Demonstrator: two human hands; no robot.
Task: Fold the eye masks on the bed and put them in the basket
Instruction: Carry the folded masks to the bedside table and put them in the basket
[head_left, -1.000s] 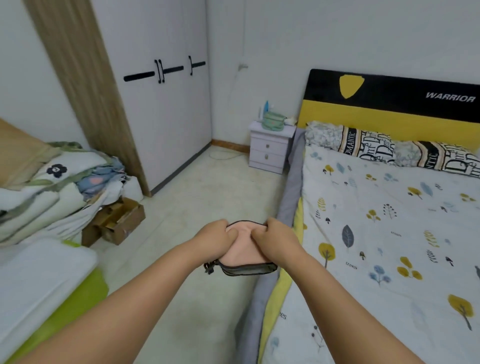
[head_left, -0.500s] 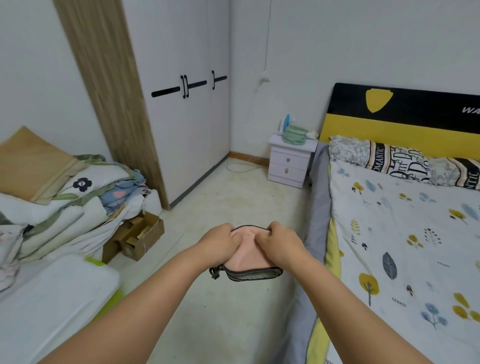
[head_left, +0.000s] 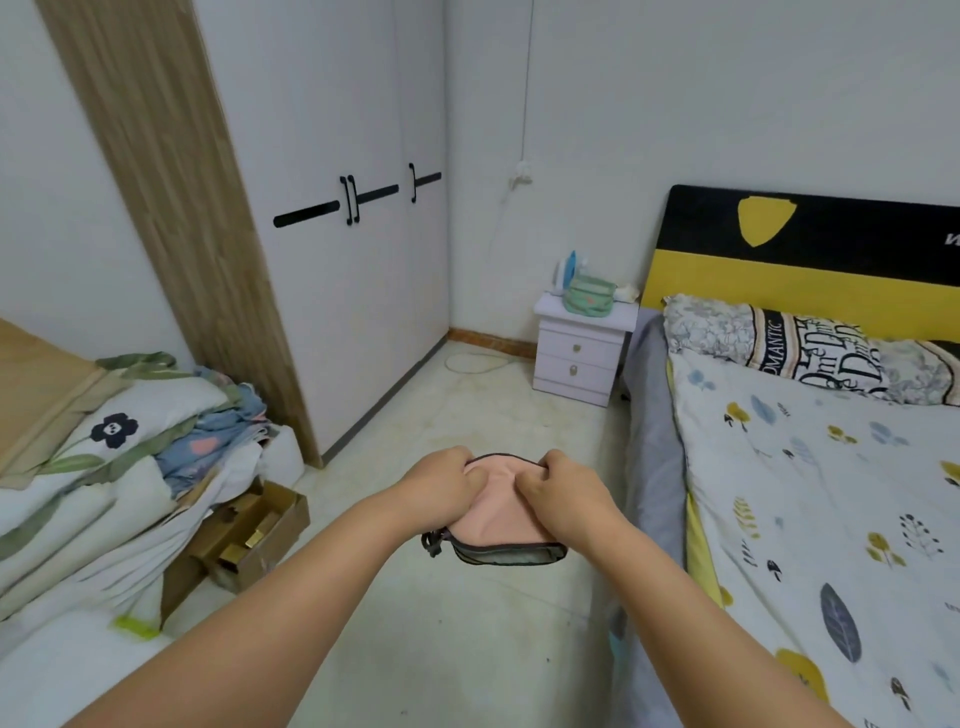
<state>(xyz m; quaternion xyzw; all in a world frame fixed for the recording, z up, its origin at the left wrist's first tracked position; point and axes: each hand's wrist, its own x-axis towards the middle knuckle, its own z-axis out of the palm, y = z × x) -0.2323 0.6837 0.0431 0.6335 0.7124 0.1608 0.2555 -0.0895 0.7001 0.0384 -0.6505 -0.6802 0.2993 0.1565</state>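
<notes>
A pink eye mask (head_left: 496, 512) with a dark grey edge is folded over and held in the air above the floor, left of the bed (head_left: 810, 499). My left hand (head_left: 441, 488) grips its left side and my right hand (head_left: 563, 493) grips its right side, thumbs pressed into the pink fabric. A short dark strap end hangs from the mask's lower left. No basket is in view.
A white wardrobe (head_left: 337, 270) stands ahead on the left. A white nightstand (head_left: 579, 348) with a green pouch sits by the headboard. Piled bedding (head_left: 119, 467) and an open cardboard box (head_left: 249, 535) lie on the left. Pillows rest at the bed's head.
The view has turned left, so the bed has slid toward the right edge and more of the bedding pile shows. Both hands keep the same hold on the mask.
</notes>
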